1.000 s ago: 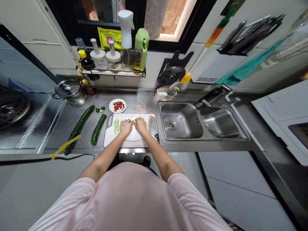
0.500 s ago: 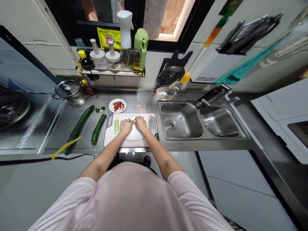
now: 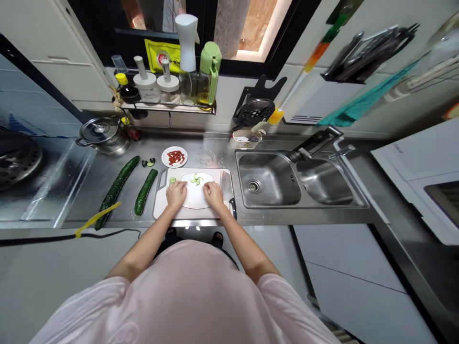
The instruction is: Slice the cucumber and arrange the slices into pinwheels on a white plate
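A white plate (image 3: 196, 199) lies on the white cutting board (image 3: 164, 207), with a few cucumber slices (image 3: 196, 179) arranged in a fan near its far edge. My left hand (image 3: 176, 195) has its fingers closed at the plate's left edge. On the opposite edge, my right hand (image 3: 213, 195) is closed in the same way. The row of sliced cucumber (image 3: 172, 180) beside the plate is mostly hidden behind my left hand. A knife (image 3: 233, 208) with a black handle rests along the board's right side.
Left of the board lie a long cucumber (image 3: 118, 191), a shorter cut cucumber (image 3: 146, 192) and cucumber ends (image 3: 148, 163). A small plate of chopped red pieces (image 3: 174, 157) stands behind the board. A lidded pot (image 3: 103, 137) is at back left, a double sink (image 3: 270, 179) at right.
Both hands have drawn back from the cucumber slices and moved apart to the plate's two sides. The slices on the plate now show as a fan.
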A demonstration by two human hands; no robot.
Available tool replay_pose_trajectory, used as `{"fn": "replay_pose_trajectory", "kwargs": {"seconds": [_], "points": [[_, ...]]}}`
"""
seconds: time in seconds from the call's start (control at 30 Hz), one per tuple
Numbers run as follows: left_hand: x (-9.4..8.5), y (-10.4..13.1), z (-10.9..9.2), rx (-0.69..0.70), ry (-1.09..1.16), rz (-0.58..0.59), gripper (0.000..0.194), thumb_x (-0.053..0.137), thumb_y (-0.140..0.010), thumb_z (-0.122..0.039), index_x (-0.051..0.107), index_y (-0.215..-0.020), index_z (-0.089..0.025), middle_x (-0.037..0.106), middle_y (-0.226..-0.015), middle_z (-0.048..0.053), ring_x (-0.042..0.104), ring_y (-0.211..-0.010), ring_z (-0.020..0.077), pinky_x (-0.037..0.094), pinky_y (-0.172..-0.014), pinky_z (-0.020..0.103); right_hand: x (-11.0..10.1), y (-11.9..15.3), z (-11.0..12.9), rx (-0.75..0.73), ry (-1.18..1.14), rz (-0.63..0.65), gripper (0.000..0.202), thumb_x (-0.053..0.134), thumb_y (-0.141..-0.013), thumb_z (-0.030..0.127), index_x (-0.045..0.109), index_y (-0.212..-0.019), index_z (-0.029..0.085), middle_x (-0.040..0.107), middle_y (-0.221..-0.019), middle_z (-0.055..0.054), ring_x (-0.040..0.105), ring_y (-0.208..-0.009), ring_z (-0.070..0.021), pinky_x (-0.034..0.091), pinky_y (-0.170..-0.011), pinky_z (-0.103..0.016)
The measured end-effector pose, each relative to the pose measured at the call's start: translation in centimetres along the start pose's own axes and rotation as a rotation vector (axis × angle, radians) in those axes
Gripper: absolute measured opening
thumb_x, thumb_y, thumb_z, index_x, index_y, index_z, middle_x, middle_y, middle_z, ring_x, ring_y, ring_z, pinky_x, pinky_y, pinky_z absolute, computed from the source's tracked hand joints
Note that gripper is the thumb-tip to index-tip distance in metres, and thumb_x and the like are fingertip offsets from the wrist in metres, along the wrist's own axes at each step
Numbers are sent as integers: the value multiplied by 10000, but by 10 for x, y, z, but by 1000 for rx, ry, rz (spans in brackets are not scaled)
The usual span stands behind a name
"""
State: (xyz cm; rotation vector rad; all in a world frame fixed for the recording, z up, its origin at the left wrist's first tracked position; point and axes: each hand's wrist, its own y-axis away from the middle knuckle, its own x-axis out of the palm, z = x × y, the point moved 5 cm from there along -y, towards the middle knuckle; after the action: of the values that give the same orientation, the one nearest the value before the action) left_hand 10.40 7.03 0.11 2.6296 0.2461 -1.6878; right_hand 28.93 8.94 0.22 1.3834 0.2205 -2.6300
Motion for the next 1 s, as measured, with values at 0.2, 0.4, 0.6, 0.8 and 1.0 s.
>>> {"fn": "replay_pose_trajectory", "kwargs": {"seconds": [0.2,0.4,0.6,0.8,1.0], "points": [[-14,25,38,-110,19,-79,334,410,-902,-281,681,-1092,-236,652,-1117,58,549,-1052,231,390,-922,339,-6,31,-4,-20,-113,-67,202,433,-925,263,620,-939,188,613,-889,-50,521,-902,-190,392,-844,-278],[-22,40,70,-258,-24,-65,338,417,-894,-308,658,-1118,-230,645,-1127,66,558,-1041,232,393,-900,335,-15,43,-15,-10,-139,-124,198,439,-913,267,620,-909,188,611,-853,-47,532,-869,-187,402,-831,-283],[-25,49,75,-360,-90,-19,312,447,-872,-319,656,-1091,-247,642,-1093,92,549,-1049,273,363,-879,396,-17,48,-19,21,-125,-126,211,428,-908,272,622,-915,191,617,-856,-52,540,-864,-189,413,-815,-290],[-20,48,74,-369,-106,9,285,489,-847,-387,653,-1033,-245,634,-1092,106,527,-1053,303,338,-882,440,-16,53,-20,25,-143,-143,216,428,-907,282,624,-900,193,622,-854,-54,544,-860,-190,414,-813,-292],[-17,44,67,-386,-102,25,307,519,-824,-459,651,-991,-238,639,-1072,106,530,-1036,310,329,-885,448,-16,54,-22,46,-145,-146,210,432,-903,286,623,-894,199,628,-857,-52,551,-854,-188,419,-809,-296]]}}
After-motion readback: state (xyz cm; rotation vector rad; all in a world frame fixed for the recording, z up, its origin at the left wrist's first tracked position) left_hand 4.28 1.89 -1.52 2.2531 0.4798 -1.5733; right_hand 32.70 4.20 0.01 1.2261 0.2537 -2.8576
